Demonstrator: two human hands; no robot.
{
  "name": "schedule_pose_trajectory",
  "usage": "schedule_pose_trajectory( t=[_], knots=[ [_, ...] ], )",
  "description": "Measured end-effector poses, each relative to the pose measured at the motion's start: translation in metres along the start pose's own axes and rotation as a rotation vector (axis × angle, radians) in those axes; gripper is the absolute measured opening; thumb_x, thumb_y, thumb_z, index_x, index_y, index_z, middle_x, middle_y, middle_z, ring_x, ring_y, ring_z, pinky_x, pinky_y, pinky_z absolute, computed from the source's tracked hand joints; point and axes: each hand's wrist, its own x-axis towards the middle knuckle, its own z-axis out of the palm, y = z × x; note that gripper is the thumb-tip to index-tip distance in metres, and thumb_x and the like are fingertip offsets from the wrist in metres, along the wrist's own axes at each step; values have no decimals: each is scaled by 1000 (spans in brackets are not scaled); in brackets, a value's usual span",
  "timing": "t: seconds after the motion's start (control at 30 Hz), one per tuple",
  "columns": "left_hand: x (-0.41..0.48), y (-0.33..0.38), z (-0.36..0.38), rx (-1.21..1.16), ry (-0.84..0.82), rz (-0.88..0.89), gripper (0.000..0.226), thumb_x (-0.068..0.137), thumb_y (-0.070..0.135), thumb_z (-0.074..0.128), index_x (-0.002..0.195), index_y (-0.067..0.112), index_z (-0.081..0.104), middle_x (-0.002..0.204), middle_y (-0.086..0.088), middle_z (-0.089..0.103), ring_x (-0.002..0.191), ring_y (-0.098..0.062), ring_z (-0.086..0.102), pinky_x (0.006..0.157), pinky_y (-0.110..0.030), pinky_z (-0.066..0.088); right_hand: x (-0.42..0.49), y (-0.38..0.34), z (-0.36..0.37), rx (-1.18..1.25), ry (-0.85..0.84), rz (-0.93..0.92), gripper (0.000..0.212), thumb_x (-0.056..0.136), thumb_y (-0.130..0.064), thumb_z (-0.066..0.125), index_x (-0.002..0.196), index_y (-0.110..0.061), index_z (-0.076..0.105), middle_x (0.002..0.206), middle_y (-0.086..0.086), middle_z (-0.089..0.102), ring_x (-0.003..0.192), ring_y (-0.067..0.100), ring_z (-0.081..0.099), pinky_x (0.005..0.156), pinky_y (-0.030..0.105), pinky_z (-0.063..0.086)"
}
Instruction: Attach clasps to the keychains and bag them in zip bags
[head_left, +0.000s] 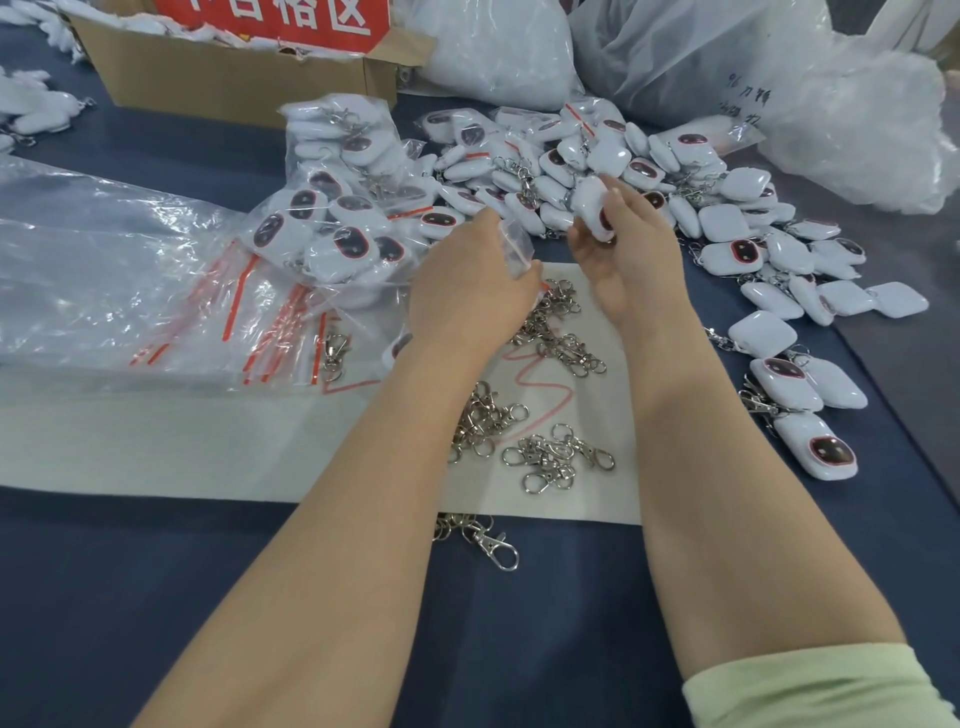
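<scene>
Hands: both working above the white sheet (597, 499) on the blue table (519, 649).
Left hand (470, 291): fingers pinching a small clear zip bag (514, 247).
Right hand (623, 239): gripping a white keychain (592, 210), just beside the bag.
Clasps (550, 454): lying loose on the sheet.
Keychain pile (753, 234): spreading right, unbagged.
</scene>
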Motion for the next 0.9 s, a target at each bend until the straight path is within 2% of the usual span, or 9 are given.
schedule_pose_trajectory(
  t=[0.07,0.13,0.2,0.27,0.33,0.5,0.6,0.8,0.9],
  knots=[
    [0,0,0,1,3,-4,28,85,37,60,101,18,48,88,4,46,82,-19,43,68,-30,31,0,2,1,51,4,39,18,103,-11,42,119,-6,50,89,10,53,59,15,59,56,22,54],
    [0,-1,0,-1,1,-4,27,85,37,60,100,18,47,88,4,47,82,-19,43,68,-31,31,0,4,2,11,32,48,24,100,-11,50,121,0,47,83,9,49,50,12,58,50,19,50],
    [1,-1,1,1,-1,-4,32,86,38,60,107,16,50,89,4,47,83,-19,44,69,-30,32,1,4,2,-36,67,54,15,96,-12,59,100,1,53,76,6,49,47,9,53,46,15,45],
    [1,-2,1,6,2,-2,37,86,40,59,112,14,50,91,4,47,84,-18,44,69,-30,32,1,1,1,0,92,83,15,93,-14,64,84,-5,55,70,4,46,51,9,46,45,14,40],
    [1,-2,1,7,1,3,40,87,40,59,115,13,50,92,4,47,85,-18,43,70,-30,32,0,-1,-1,116,90,106,15,92,-17,65,83,-7,59,67,3,46,55,11,43,47,16,40],
    [1,-2,1,17,8,2,40,87,40,59,114,12,50,90,5,46,83,-18,43,69,-30,30,-3,0,1,289,2,116,14,100,-15,51,102,-2,56,88,11,61,75,22,63,68,27,56],
    [1,-1,1,26,9,-1,39,87,41,59,112,12,51,90,4,46,83,-18,42,69,-30,30,-4,0,5,208,-20,95,13,100,-11,49,96,-2,57,85,10,64,72,19,64,62,22,56],
    [1,-1,1,15,9,-6,42,87,40,59,115,11,50,94,0,51,88,-20,46,70,-29,30,-6,6,4,-124,-71,-48,12,98,-5,52,88,-8,57,80,6,64,73,13,62,68,21,53],
    [2,0,0,11,6,-13,42,87,40,60,116,12,50,94,0,52,89,-21,48,70,-30,30,-5,8,5,-194,-64,-90,12,97,-6,53,87,-9,58,81,6,64,73,13,62,69,22,52]
  ],
)
